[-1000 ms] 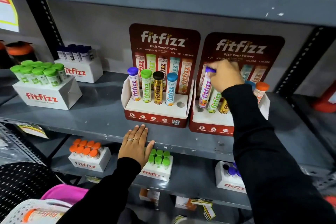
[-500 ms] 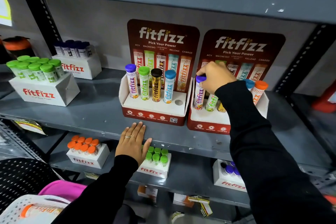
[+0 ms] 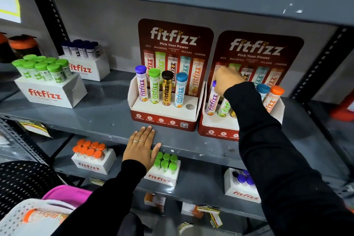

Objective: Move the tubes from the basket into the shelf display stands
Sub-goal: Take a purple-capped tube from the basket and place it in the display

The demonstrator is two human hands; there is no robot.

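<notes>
Two red fitfizz display stands sit side by side on the grey shelf. The left stand [image 3: 162, 120] holds purple, green, black and blue capped tubes, with one empty hole [image 3: 190, 106] at its right end. My right hand [image 3: 227, 80] grips the cap of a purple tube [image 3: 212, 101] standing in the leftmost slot of the right stand [image 3: 216, 130], next to green, blue and orange tubes. My left hand [image 3: 141, 146] rests flat, fingers apart, on the shelf's front edge. A white basket [image 3: 17, 214] at the bottom left holds an orange tube [image 3: 45, 216].
White fitfizz boxes of green-capped tubes [image 3: 47, 90] and dark-capped tubes [image 3: 86, 63] stand on the left of the shelf. The lower shelf carries boxes of orange [image 3: 92, 161], green [image 3: 164, 172] and purple [image 3: 241, 188] tubes. A pink basket [image 3: 67, 193] lies beside the white one.
My right hand has lowered the purple tube from a tilt above the right stand down into its leftmost slot. My left hand has stayed on the shelf edge.
</notes>
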